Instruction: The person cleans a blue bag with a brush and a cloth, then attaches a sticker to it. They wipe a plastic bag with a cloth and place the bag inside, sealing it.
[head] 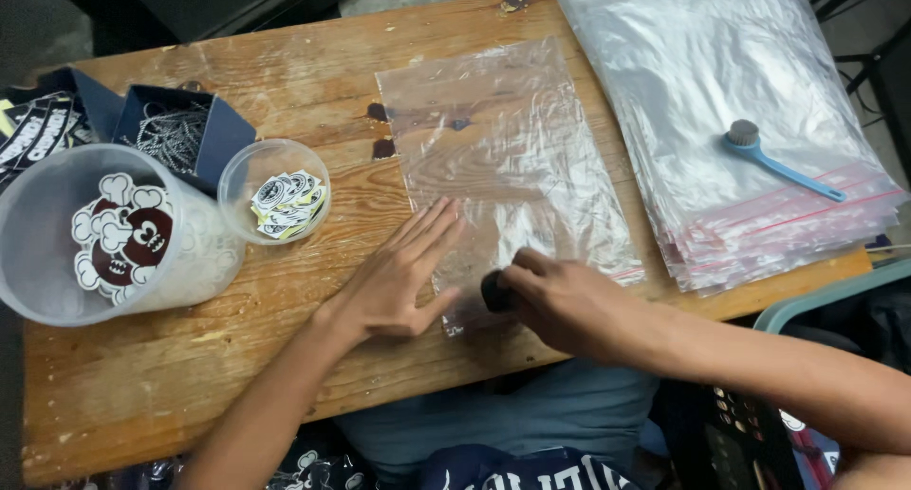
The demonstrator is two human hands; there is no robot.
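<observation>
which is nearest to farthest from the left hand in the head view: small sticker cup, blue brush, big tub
From the left hand:
1. Small sticker cup, just up and to its left.
2. Big tub, farther left, near the table's left edge.
3. Blue brush, far right, lying on the stack of bags.

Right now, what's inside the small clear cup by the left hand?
The small clear cup holds a loose pile of round black-and-white stickers with yellow edges. Only the top ones show; anything beneath them is covered.
</observation>
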